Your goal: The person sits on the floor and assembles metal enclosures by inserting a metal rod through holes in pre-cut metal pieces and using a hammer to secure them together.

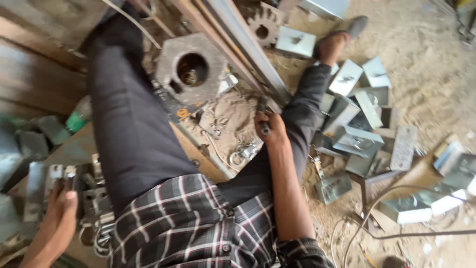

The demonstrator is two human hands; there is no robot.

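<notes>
We see our right hand (269,128) curled tight around a short dark tool handle (265,126), fingers pressed together in a fist, between our 2 outstretched legs at the scene's middle. The handle's long axis runs near to far, its far tip pointing at the long metal rails (248,47) that slant from the far middle toward the right, so the rails lie just beyond the knuckles. Our left hand (58,212) sits well apart at the near left, its thumb and fingers seemingly pinching a small grey metal bracket (55,173), though blur leaves that grip uncertain. The right hand is clearly nearer the rails and the grey block with a round hole (191,67). Folded sheet-metal boxes (354,141) litter the sandy floor (426,59) at right.
</notes>
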